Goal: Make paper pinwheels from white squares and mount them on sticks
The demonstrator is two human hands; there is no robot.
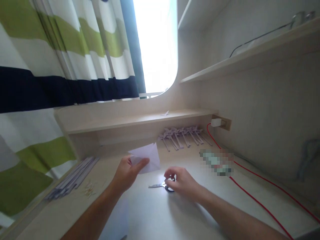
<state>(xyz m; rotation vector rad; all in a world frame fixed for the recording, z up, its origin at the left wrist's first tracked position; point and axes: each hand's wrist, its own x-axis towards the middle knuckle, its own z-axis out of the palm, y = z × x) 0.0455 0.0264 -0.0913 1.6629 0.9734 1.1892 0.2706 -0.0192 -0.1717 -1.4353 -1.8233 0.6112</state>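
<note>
Folded white paper sheet [147, 156] is pinched at its near lower corner only, by the left hand [127, 173]. The thumb and fingers [143, 162] are clamped on that corner, and the rest sticks up and away past the fingertips, unsupported.

Risks, as a judgement:
- With such a small hold, the paper could droop, twist or slip out of the pinch, esp. if the hand tilts, and the fold could spring open.
- Small dark-handled metal scissors [161, 185] lie flat on the pale wooden tabletop [155, 216], blade tip pointing toward the left wrist. The right hand [183, 183] has its fingers curled shut on the handle loops. A quick lift or swing could poke the left hand or nick the paper in the wrong spot.
- Red cable [250, 196] runs just outside the right forearm and could snag on a wide elbow move.

Paper is above and just left of the right fingers, not touching them. The scissors are below the paper, btw the two hands.
</note>
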